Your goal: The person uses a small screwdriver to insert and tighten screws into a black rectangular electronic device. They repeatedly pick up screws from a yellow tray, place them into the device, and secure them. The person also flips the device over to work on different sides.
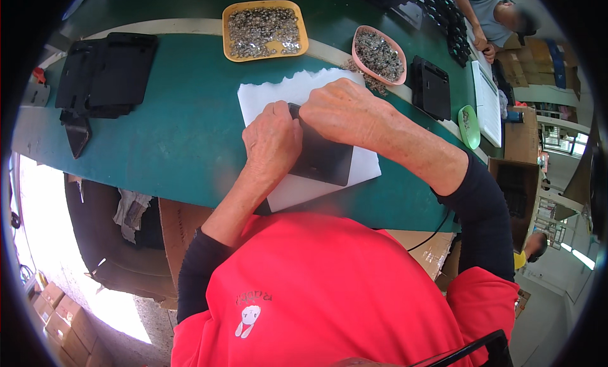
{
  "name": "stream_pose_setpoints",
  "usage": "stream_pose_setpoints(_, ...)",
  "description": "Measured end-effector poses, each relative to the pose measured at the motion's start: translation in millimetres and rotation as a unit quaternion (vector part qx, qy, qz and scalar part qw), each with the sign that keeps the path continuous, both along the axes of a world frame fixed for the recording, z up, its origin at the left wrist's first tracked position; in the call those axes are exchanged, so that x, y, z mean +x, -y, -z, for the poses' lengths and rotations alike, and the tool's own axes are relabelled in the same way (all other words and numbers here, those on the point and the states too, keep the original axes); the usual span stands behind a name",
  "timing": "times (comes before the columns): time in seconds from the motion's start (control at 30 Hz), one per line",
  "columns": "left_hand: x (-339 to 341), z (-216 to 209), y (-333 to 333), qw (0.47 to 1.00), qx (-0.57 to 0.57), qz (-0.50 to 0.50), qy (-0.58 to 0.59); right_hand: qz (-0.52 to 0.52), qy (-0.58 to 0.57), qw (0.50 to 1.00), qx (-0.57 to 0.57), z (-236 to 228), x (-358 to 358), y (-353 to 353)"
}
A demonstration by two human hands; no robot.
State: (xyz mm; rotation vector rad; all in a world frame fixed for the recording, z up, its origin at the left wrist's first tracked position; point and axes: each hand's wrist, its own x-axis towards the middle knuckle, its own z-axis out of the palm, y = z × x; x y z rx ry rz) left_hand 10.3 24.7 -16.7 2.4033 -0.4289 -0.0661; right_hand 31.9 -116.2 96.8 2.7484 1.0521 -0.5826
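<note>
A flat black plastic panel (324,155) lies on a crumpled-edged white sheet (288,191) on the green table in front of me. At the panel's far left corner my left hand (273,138) is closed, its fingers bent against the edge. My right hand (342,110) is curled shut over the panel's far edge, just to the right of the left hand. What either set of fingertips pinches is hidden behind the knuckles. Both hands cover the far part of the panel.
Beyond the sheet stand a yellow tray (304,41) and a pink bowl (379,29), both holding many small shiny pieces; some lie spilled beside the bowl. Black plastic parts (123,69) are stacked at left, others (432,91) at right near a green bowl (470,138). A co-worker (491,15) sits at far right.
</note>
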Motion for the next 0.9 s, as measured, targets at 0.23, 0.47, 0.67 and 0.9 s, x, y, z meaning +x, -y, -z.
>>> stream_pose_setpoints(0.23, -3, -1, 0, 1.0, 0.004, -0.013, 0.026, 0.053, 0.047, 0.997, 0.015, 16, -11, 13)
stream_pose_setpoints(0.47, -3, -2, 1, 1.0, 0.016, -0.012, 0.019, 0.071, 0.01, 0.997, -0.009, 3, -8, 11)
stream_pose_setpoints(0.67, -6, 0, 0, 1.0, -0.002, -0.019, 0.025, 0.08, 0.017, 0.996, -0.03, 12, -8, 22)
stream_pose_setpoints(0.9, -5, -4, -1, 1.0, 0.008, -0.012, -0.003, 0.101, 0.004, 0.995, 0.012, 19, -13, 27)
